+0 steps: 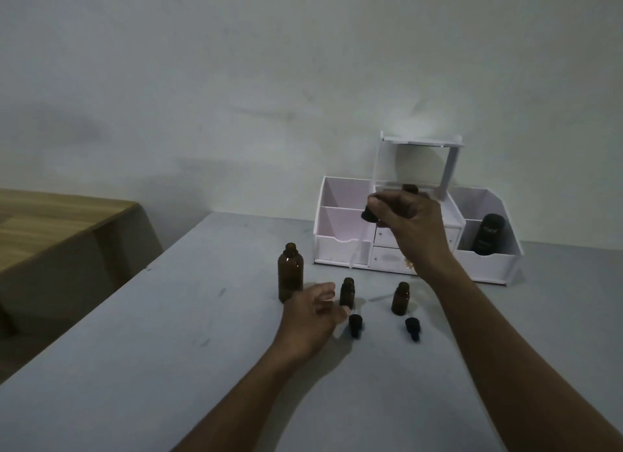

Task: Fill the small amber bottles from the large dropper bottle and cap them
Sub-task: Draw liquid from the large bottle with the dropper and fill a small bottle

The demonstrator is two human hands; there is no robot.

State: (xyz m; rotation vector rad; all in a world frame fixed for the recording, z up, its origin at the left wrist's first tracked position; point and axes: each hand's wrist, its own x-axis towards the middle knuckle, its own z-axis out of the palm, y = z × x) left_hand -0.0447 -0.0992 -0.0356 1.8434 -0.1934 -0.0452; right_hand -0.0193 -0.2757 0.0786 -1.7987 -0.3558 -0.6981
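A large amber bottle [290, 276] stands uncapped on the grey table [168, 350]. Right of it stand two small amber bottles, one [347, 293] in the middle and one [400, 299] further right, both uncapped. Two black caps lie in front of them, one [355, 324] near my left thumb and one [412, 328] to the right. My right hand [409, 220] is raised above the bottles, pinching a black dropper top [369, 213] whose clear glass pipette [356, 249] hangs down. My left hand [312, 311] rests low, fingers loosely apart, just left of the middle small bottle, holding nothing.
A white desk organiser [340, 249] with compartments and small drawers stands against the wall behind the bottles; a dark bottle [488, 234] sits in its right compartment. A wooden table [50, 229] is off to the left, across a gap.
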